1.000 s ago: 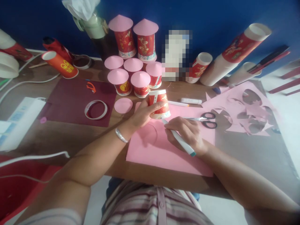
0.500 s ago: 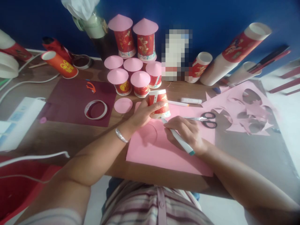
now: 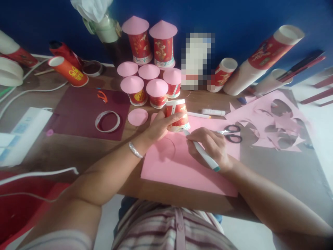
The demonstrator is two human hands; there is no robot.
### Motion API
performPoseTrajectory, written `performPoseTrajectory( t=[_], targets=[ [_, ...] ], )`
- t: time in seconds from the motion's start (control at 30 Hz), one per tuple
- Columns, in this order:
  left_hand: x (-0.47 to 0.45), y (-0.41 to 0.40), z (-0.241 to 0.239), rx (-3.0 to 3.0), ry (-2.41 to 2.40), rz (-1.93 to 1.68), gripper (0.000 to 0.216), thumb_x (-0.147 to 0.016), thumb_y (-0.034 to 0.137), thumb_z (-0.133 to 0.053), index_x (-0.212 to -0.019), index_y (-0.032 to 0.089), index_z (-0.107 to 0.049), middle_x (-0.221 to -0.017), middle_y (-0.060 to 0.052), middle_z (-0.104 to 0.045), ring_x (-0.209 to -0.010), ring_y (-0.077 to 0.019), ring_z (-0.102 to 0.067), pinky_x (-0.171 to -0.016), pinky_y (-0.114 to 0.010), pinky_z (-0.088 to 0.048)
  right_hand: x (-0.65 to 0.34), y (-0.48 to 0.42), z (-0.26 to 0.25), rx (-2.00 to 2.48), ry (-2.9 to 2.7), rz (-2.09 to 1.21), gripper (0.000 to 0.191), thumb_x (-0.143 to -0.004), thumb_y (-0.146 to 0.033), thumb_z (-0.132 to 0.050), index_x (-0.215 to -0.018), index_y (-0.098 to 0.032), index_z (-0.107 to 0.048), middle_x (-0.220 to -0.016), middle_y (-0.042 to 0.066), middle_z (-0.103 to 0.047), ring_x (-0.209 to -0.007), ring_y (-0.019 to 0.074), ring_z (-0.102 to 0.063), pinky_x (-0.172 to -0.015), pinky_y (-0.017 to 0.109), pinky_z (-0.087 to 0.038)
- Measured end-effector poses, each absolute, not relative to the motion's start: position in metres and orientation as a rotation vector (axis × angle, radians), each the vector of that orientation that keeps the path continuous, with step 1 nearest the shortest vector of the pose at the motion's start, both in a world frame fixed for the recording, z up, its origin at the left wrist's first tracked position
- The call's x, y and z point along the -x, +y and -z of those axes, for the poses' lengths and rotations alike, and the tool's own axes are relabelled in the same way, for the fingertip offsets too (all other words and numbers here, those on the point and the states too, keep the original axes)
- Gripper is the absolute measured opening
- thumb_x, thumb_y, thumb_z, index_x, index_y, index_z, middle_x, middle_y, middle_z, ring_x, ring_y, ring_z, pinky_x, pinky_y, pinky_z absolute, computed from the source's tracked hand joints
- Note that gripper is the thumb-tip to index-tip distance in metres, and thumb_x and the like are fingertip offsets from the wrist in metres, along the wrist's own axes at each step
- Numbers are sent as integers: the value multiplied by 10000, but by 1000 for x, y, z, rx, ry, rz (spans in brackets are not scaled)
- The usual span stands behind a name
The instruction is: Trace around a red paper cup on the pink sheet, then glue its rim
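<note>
Gripping the upturned paper cup, left hand; right hand clasps marker beside it.

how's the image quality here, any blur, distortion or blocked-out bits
Head view: soft all over, print on the paper cup under the left hand is unreadable; wide-lens bending leans the cup stacks outward at the right edge; a pixelated block hides something by the blue wall; the right hand with its marker casts faint shadow on the pink paper.
</note>
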State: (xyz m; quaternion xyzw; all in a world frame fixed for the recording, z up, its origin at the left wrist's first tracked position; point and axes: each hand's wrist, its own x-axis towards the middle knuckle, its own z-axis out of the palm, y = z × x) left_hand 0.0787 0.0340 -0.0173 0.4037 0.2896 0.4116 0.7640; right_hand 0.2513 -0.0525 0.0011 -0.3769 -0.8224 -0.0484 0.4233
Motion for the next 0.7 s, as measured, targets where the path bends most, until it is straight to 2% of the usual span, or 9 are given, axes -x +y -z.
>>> performPoseTrajectory(
  t=[0.43,0.7],
  targets=[
    [-77,37,20,-888,611,-874,369,-791,418,-892,-983,186,-678,-908,-9,-673,-867,-156,-644,-849,-322,-552,-251,-55,0,925,-2019,83,205,-924,-34,-610,-997,-221,-573,-733,-38,-635,-557,113,-590,-494,255,-468],
    [-78,38,23,-886,603,-899,349,-801,408,-885,-993,195,-685,-917,-14,-674,-864,-162,-640,-840,-330,-554,-251,-56,0,888,-2006,65,214,-920,-48,-614,-1033,-228,-583,-735,-34,-648,-569,121,-615,-503,260,-501]
  ],
)
